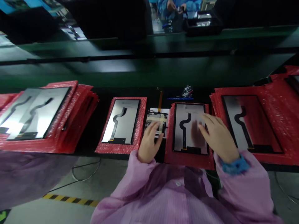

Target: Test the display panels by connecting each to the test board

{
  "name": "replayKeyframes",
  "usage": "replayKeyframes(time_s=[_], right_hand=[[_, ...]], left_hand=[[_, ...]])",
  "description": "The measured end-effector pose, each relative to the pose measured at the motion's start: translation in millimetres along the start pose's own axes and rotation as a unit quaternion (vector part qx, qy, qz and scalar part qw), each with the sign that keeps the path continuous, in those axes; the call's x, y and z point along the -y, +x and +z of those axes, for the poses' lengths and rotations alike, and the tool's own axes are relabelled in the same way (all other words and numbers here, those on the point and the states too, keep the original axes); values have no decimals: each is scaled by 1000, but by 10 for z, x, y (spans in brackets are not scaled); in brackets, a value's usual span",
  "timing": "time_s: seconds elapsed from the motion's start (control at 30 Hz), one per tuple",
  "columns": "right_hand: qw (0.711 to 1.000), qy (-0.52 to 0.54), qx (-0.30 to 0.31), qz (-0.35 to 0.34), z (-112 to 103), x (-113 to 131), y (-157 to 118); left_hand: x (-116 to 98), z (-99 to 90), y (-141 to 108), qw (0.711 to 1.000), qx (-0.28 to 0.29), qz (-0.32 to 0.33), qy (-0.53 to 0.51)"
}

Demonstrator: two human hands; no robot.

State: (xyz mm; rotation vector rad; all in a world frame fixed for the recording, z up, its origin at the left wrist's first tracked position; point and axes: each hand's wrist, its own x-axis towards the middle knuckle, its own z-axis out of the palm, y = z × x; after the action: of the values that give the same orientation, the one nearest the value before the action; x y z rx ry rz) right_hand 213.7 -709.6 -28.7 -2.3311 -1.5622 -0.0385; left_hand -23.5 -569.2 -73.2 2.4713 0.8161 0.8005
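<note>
My left hand (149,143) reaches to a small fixture (157,122) with a circuit board, pale tape strips and an orange flat cable (160,102) running off its far edge. Its fingertips lie over the near part of the fixture, thumb apart; whether they press on it I cannot tell. To the right, my right hand (217,135) is over the right edge of a display panel (190,133), fingers stretched out and holding nothing. That panel lies on a red bubble-wrap sleeve (187,160), its black curved ribbon cable (183,130) showing.
Another panel (125,119) on red wrap lies left of the fixture. Stacks of wrapped panels stand at far left (79,124) and right (259,124). A blue pen-like tool (179,98) lies behind. Across the bench, a person's hands (176,6) work. A sleeve (28,177) shows at left.
</note>
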Motion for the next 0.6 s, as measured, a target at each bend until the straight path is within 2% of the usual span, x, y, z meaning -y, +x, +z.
replayKeyframes(time_s=[0.1,0.17,0.2,0.27,0.37,0.47,0.6], right_hand=[[999,-30,2,-17,112,85,671],[999,-31,17,-29,248,148,1014],[999,-31,7,-26,321,160,1147],[999,-16,-51,0,460,116,1351],[988,92,-124,17,632,-97,1551],[978,178,-113,-7,748,-328,1645],[979,169,-116,2,793,-426,1607]], left_hand=[[-226,78,-22,996,19,64,-52],[-312,151,-101,992,25,94,-76],[-333,194,-153,991,23,106,-83],[-338,286,-265,988,13,124,-88],[-309,414,-403,986,-1,156,-65],[-302,478,-459,985,-10,171,-32],[-329,466,-445,985,-13,170,-26]])
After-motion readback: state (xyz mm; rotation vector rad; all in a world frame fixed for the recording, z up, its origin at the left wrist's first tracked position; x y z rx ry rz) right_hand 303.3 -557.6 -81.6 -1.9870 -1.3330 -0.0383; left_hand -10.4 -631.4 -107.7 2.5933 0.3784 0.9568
